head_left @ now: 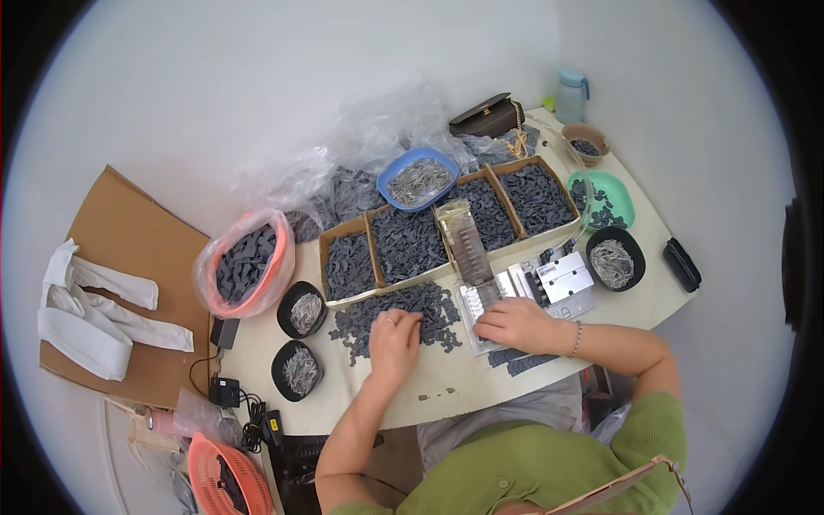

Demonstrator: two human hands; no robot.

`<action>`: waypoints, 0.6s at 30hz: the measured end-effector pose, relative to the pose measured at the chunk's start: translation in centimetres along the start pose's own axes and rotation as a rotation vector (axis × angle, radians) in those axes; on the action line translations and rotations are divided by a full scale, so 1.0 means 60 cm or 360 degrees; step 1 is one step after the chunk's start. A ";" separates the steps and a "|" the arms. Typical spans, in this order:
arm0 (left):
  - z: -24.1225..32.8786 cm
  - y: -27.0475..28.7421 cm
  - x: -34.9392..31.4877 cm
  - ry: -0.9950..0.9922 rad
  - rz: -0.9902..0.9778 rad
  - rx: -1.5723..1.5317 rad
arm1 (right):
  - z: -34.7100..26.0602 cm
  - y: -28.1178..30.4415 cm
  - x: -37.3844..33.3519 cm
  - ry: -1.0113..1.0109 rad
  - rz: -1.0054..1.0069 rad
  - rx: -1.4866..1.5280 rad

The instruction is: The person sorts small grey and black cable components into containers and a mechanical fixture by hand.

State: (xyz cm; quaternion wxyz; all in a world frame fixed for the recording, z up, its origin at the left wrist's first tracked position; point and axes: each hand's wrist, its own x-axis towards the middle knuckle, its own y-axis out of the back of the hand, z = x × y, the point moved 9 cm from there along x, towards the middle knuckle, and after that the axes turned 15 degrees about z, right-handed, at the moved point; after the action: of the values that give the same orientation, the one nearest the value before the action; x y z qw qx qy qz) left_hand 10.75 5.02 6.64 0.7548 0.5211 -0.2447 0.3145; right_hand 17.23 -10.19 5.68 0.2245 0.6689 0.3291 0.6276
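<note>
My left hand [396, 341] is over the loose pile of small dark grey plastic pieces [433, 302] at the table's middle. Its fingers are bent in toward the thumb; whatever lies between them is too small to make out. To the right, my right hand [521, 324] rests at the metal fixture [475, 302] with its fingers closed at the near end, and the fingertips hide what they grip. A clear plastic strip tray [464, 240] stands behind the fixture. Beside it sits a silver clamp block [564, 276] with a tube. Flat dark strips [525, 364] lie under my right wrist.
Behind the pile, a divided cardboard box [410, 281] holds grey pieces. A blue bowl [418, 205] of metal pins rests on it. Black bowls [297, 396] of pins stand left, another black bowl [639, 257] right, near a green bowl [627, 199]. A pink basket [279, 279] is at far left.
</note>
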 end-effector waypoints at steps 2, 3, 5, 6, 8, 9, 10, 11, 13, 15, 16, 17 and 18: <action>-0.007 0.000 0.005 -0.0024 0.0011 -0.0035 | -0.026 0.007 -0.001 0.0174 0.0035 -0.0134; 0.001 -0.004 0.006 -0.0088 -0.0002 -0.0079 | -0.038 0.008 -0.002 0.0262 0.0053 -0.0203; 0.020 -0.017 0.007 -0.0170 -0.0070 -0.0063 | -0.036 -0.004 -0.002 0.0230 -0.0078 -0.0198; 0.034 -0.025 0.009 -0.0186 -0.0126 -0.0003 | -0.025 -0.015 -0.001 0.0124 -0.0260 -0.0130; 0.041 -0.048 0.006 -0.0217 -0.0269 0.0166 | -0.002 -0.021 0.014 -0.0040 -0.0360 -0.0044; 0.040 -0.053 0.005 -0.0218 -0.0285 0.0196 | 0.012 -0.018 0.042 -0.0095 -0.0276 -0.0023; 0.039 -0.057 0.005 -0.0218 -0.0300 0.0227 | 0.021 -0.017 0.065 -0.0150 -0.0191 -0.0001; 0.038 -0.060 0.005 -0.0220 -0.0314 0.0253 | 0.026 -0.030 0.078 -0.0167 -0.0211 -0.0054; 0.034 -0.065 0.002 -0.0289 -0.0374 0.0331 | 0.040 -0.060 0.095 -0.0203 -0.0237 -0.0147; 0.034 -0.066 0.000 -0.0327 -0.0400 0.0370 | 0.042 -0.088 0.102 -0.0155 -0.0366 -0.0220; 0.036 -0.064 0.000 -0.0334 -0.0396 0.0371 | 0.045 -0.098 0.101 -0.0133 -0.0430 -0.0257; 0.037 -0.062 -0.001 -0.0339 -0.0389 0.0370 | 0.049 -0.103 0.099 -0.0162 -0.0434 -0.0180; 0.038 -0.059 0.000 -0.0351 -0.0358 0.0360 | 0.054 -0.106 0.094 -0.0193 -0.0438 -0.0105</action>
State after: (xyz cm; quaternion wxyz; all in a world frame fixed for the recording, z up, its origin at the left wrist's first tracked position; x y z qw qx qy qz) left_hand 13.24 1.98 5.17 0.6903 0.6581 -0.2293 0.1946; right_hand 19.41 -1.39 4.69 0.3498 0.6465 0.3828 0.5597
